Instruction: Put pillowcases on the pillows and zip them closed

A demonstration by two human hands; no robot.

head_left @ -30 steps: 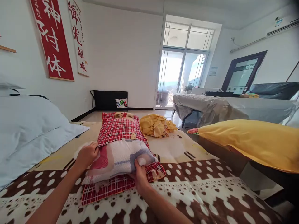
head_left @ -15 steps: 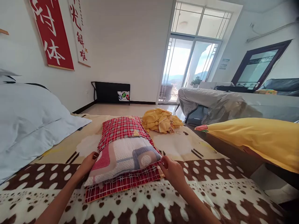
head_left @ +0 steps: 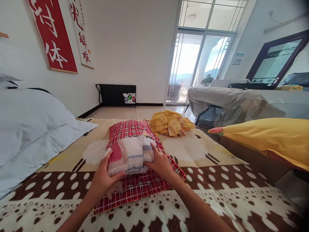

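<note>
A pillow (head_left: 130,154) with a white, red and blue pattern lies half inside a red plaid pillowcase (head_left: 135,185) on the bed. My left hand (head_left: 103,178) presses the pillow's near left end with its fingers curled on it. My right hand (head_left: 160,162) grips the pillow's right side at the pillowcase opening. The far part of the pillow is hidden inside the plaid cover (head_left: 127,129).
A brown and cream spotted blanket (head_left: 217,193) covers the bed. A white duvet (head_left: 31,129) lies to the left, a crumpled yellow cloth (head_left: 170,123) beyond the pillow, a yellow pillow (head_left: 265,138) at the right. A covered table (head_left: 231,103) stands near the balcony doors.
Both hands moved from the pillowcase's edges onto the pillow's near end. The pillow has gone further into the plaid cover and is bunched narrower.
</note>
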